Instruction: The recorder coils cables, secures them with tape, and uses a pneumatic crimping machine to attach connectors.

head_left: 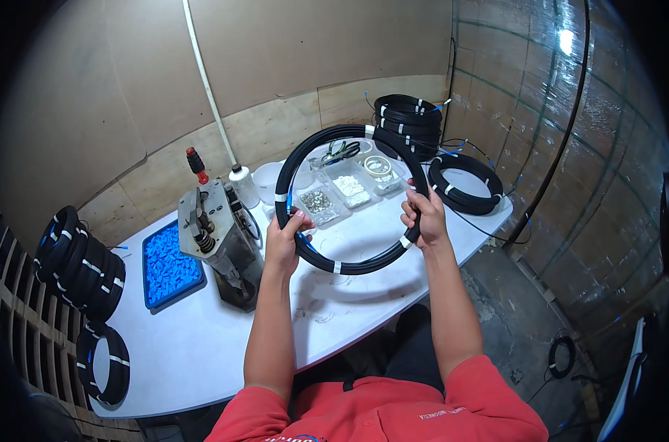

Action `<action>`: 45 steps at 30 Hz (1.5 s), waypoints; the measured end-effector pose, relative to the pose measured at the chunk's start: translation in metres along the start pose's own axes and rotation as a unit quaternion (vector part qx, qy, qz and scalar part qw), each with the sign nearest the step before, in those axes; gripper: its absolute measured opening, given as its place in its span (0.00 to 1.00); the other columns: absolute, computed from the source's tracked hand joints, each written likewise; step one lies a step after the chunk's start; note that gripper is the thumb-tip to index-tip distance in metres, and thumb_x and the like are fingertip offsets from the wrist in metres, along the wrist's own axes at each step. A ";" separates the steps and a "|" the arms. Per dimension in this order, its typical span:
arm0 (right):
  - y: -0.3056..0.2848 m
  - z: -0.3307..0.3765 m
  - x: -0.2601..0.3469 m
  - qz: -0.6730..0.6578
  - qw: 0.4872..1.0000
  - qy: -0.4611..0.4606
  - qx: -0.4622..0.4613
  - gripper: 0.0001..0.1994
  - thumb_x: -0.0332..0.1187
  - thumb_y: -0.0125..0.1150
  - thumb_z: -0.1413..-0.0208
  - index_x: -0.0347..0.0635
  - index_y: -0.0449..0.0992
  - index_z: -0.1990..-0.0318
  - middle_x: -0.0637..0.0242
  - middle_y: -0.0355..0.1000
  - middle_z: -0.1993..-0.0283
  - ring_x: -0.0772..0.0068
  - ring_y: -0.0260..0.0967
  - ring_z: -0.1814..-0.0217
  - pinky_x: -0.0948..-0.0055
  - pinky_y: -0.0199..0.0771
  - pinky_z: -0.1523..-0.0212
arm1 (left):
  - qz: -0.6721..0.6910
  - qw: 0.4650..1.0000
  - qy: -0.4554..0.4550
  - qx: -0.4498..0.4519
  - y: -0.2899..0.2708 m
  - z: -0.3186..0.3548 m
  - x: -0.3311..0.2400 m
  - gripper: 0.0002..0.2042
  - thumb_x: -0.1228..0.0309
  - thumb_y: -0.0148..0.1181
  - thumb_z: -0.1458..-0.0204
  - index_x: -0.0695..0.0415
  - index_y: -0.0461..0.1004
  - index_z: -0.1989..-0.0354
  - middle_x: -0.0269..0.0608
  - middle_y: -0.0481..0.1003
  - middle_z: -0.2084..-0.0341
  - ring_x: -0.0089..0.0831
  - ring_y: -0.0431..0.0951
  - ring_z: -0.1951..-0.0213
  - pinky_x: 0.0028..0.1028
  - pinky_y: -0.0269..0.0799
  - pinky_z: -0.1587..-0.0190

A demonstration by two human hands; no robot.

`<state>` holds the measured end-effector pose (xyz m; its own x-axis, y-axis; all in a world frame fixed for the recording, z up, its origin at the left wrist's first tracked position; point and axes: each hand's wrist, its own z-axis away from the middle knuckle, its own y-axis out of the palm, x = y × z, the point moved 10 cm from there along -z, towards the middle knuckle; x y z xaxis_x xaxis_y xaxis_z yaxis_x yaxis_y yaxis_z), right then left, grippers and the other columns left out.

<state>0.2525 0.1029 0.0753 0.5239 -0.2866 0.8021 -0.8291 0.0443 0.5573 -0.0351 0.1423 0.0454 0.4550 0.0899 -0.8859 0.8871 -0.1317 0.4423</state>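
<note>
Here, black cable coil [327, 135] held between left grip [284, 239], right grip [425, 217].

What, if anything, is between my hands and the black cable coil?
Nothing visible: your bare left hand grips the black cable coil at its left side, and your bare right hand grips its right side.
</note>
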 end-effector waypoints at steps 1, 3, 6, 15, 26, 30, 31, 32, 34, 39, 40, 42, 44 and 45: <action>0.001 0.001 0.002 -0.017 1.000 -0.013 0.009 0.12 0.27 0.55 0.41 0.38 0.66 0.51 0.76 0.54 0.79 0.86 0.52 0.82 0.85 0.53 0.85 | 0.000 1.000 0.000 -0.001 0.000 0.000 -0.001 0.11 0.67 0.61 0.43 0.58 0.67 0.59 0.38 0.71 0.72 0.29 0.75 0.74 0.29 0.74 0.70; 0.002 0.003 0.004 -0.034 0.999 -0.026 0.017 0.12 0.27 0.55 0.41 0.38 0.66 0.51 0.76 0.54 0.79 0.86 0.51 0.82 0.85 0.53 0.85 | -0.026 0.999 0.013 0.015 0.002 0.000 -0.004 0.14 0.69 0.62 0.45 0.59 0.66 0.55 0.38 0.72 0.72 0.29 0.75 0.71 0.28 0.73 0.68; 0.002 0.003 0.007 -0.038 0.997 -0.061 0.025 0.12 0.27 0.54 0.41 0.39 0.66 0.51 0.76 0.54 0.79 0.85 0.51 0.82 0.85 0.53 0.85 | -0.025 1.000 -0.001 -0.013 0.000 0.004 0.005 0.16 0.72 0.66 0.49 0.62 0.67 0.56 0.38 0.71 0.74 0.27 0.74 0.73 0.27 0.71 0.69; -0.006 0.004 -0.003 -0.103 0.991 -0.079 0.012 0.11 0.28 0.54 0.41 0.44 0.68 0.51 0.76 0.55 0.79 0.85 0.52 0.82 0.84 0.54 0.85 | 0.084 0.996 -0.010 -0.019 0.011 0.006 0.007 0.10 0.76 0.65 0.50 0.57 0.67 0.65 0.35 0.70 0.77 0.25 0.71 0.76 0.27 0.69 0.71; -0.009 0.013 -0.011 -0.130 0.989 -0.072 0.002 0.10 0.26 0.55 0.42 0.46 0.70 0.53 0.75 0.56 0.78 0.84 0.53 0.82 0.82 0.56 0.85 | 0.107 0.994 -0.014 -0.007 0.017 -0.002 0.005 0.11 0.73 0.60 0.46 0.52 0.62 0.75 0.27 0.60 0.83 0.19 0.59 0.83 0.23 0.56 0.81; 0.003 0.020 -0.009 -0.096 0.994 -0.032 0.032 0.09 0.28 0.55 0.41 0.46 0.67 0.54 0.74 0.56 0.78 0.80 0.57 0.78 0.77 0.62 0.79 | 0.106 0.993 -0.049 0.010 0.009 -0.018 0.011 0.10 0.75 0.59 0.47 0.51 0.63 0.75 0.26 0.59 0.83 0.18 0.57 0.84 0.22 0.54 0.81; 0.011 0.022 -0.007 -0.097 0.993 -0.025 0.060 0.08 0.28 0.57 0.42 0.47 0.65 0.58 0.73 0.58 0.77 0.77 0.60 0.76 0.74 0.65 0.76 | 0.108 0.992 -0.066 0.019 0.007 -0.021 0.014 0.09 0.74 0.59 0.48 0.52 0.63 0.75 0.26 0.59 0.83 0.18 0.58 0.83 0.22 0.55 0.81; 0.014 0.024 -0.004 -0.096 0.993 -0.025 0.059 0.08 0.28 0.57 0.42 0.47 0.65 0.58 0.73 0.58 0.77 0.77 0.60 0.76 0.74 0.65 0.76 | 0.109 0.992 -0.067 0.018 0.003 -0.024 0.014 0.09 0.74 0.59 0.48 0.52 0.63 0.75 0.26 0.59 0.83 0.18 0.58 0.83 0.22 0.55 0.81; 0.025 0.028 -0.004 -0.028 0.999 0.027 0.032 0.09 0.28 0.60 0.43 0.47 0.65 0.59 0.72 0.61 0.75 0.76 0.63 0.74 0.74 0.66 0.75 | 0.117 0.989 -0.088 0.025 -0.004 -0.026 0.017 0.10 0.73 0.59 0.48 0.52 0.64 0.75 0.26 0.59 0.83 0.17 0.58 0.83 0.22 0.56 0.81; 0.009 0.021 -0.012 0.004 0.995 0.067 -0.075 0.09 0.29 0.63 0.45 0.48 0.68 0.61 0.73 0.62 0.75 0.80 0.62 0.79 0.75 0.65 0.79 | 0.066 0.996 -0.058 0.030 -0.005 -0.018 -0.002 0.09 0.72 0.61 0.47 0.53 0.65 0.74 0.27 0.62 0.81 0.18 0.61 0.81 0.22 0.58 0.79; -0.001 0.017 -0.019 0.006 0.995 0.066 -0.078 0.09 0.29 0.63 0.45 0.48 0.68 0.61 0.73 0.62 0.75 0.80 0.62 0.79 0.75 0.65 0.79 | 0.068 0.995 -0.060 0.032 0.001 -0.014 -0.005 0.09 0.72 0.61 0.47 0.53 0.65 0.74 0.27 0.62 0.81 0.18 0.61 0.81 0.22 0.58 0.79; -0.015 0.012 -0.034 -0.095 0.990 0.073 -0.075 0.07 0.29 0.62 0.45 0.50 0.69 0.62 0.75 0.58 0.78 0.82 0.56 0.82 0.78 0.60 0.82 | 0.017 0.999 -0.021 0.040 0.010 -0.008 -0.019 0.10 0.71 0.63 0.48 0.54 0.65 0.74 0.29 0.63 0.81 0.20 0.63 0.81 0.23 0.59 0.78; -0.023 0.012 -0.045 -0.121 0.987 0.076 -0.079 0.06 0.27 0.58 0.44 0.51 0.69 0.63 0.76 0.56 0.80 0.83 0.52 0.84 0.79 0.55 0.84 | -0.010 0.999 0.000 0.041 0.014 -0.004 -0.027 0.09 0.71 0.63 0.48 0.55 0.67 0.72 0.30 0.65 0.81 0.21 0.65 0.80 0.24 0.61 0.78; -0.020 0.013 -0.045 -0.144 0.986 0.057 -0.054 0.06 0.26 0.57 0.44 0.52 0.69 0.64 0.76 0.56 0.80 0.82 0.52 0.84 0.79 0.55 0.84 | -0.041 0.998 0.020 0.040 0.013 -0.002 -0.033 0.08 0.71 0.63 0.48 0.57 0.68 0.70 0.32 0.67 0.80 0.23 0.67 0.80 0.25 0.63 0.77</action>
<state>0.2433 0.1030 0.0249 0.7590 -0.1924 0.6220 -0.6197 0.0795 0.7808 -0.0381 0.1398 0.0809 0.3861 0.1428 -0.9113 0.9130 -0.2005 0.3554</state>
